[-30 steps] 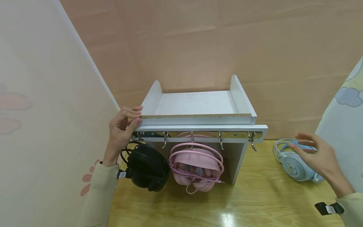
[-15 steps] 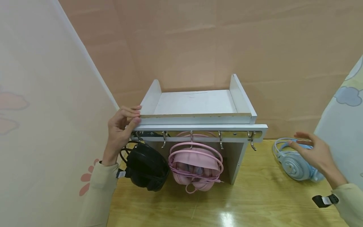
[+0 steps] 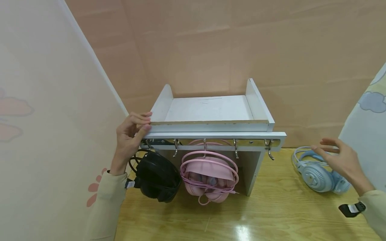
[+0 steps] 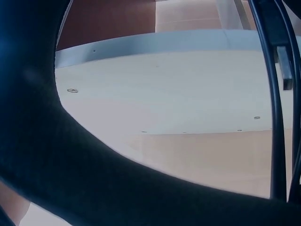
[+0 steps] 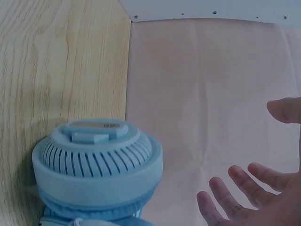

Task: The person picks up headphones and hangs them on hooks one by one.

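My left hand (image 3: 128,137) grips the left front edge of a white shelf (image 3: 211,108), thumb in front and fingers over the side. Below that hand, black headphones (image 3: 156,174) hang from the shelf's metal hook rail (image 3: 253,143); their dark band (image 4: 28,117) fills much of the left wrist view. Pink headphones (image 3: 208,165) with a wound cable hang from the middle hook. To the right, light-blue headphones (image 3: 316,177) lie on the wooden surface. Over them hovers my right hand (image 3: 345,164), fingers spread and holding nothing. The right wrist view shows one blue ear cup (image 5: 99,165) apart from the fingers.
A brown paper-like backdrop (image 3: 211,43) rises behind the shelf. White patterned panels stand at the left (image 3: 54,100) and the right (image 3: 368,134). Wood-grain tabletop (image 3: 271,214) stretches in front and to the right of the shelf.
My right hand has shifted slightly to the right and up above the light-blue headphones, so more of them shows. The left hand keeps its place on the shelf edge.
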Demonstrator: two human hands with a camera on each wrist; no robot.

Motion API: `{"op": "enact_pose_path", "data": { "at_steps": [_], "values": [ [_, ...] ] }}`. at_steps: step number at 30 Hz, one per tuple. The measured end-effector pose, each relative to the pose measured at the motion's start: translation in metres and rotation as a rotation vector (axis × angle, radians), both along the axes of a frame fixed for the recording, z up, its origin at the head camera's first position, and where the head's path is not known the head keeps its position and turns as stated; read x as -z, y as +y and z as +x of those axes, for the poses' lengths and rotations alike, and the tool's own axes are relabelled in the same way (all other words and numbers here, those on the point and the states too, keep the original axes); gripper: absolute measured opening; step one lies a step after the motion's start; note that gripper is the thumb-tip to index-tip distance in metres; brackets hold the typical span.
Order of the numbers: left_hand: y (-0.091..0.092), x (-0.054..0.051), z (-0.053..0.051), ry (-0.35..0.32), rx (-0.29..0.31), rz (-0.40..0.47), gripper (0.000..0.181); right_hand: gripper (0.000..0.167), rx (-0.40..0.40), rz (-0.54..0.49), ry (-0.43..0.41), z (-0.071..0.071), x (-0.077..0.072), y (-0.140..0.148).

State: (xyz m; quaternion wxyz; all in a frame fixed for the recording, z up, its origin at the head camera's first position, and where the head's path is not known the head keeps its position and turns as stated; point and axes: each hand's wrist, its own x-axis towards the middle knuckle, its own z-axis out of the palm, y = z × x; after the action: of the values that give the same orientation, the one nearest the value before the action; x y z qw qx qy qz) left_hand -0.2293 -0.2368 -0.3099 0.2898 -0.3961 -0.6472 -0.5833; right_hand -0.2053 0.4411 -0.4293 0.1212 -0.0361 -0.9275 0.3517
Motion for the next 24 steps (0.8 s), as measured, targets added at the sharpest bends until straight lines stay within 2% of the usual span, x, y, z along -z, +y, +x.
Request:
{"op": "enact_pose_path", "data": {
  "at_steps": [8,24],
  "values": [
    [0.0,0.0,0.0,0.01,0.007,0.009,0.012,0.083,0.073,0.082,-0.067,-0.003,-0.001,0.013],
    [0.0,0.0,-0.002,0.019,0.029,0.014,0.019,0.084,0.085,0.129,-0.109,-0.021,0.006,0.038]
  ]
}}
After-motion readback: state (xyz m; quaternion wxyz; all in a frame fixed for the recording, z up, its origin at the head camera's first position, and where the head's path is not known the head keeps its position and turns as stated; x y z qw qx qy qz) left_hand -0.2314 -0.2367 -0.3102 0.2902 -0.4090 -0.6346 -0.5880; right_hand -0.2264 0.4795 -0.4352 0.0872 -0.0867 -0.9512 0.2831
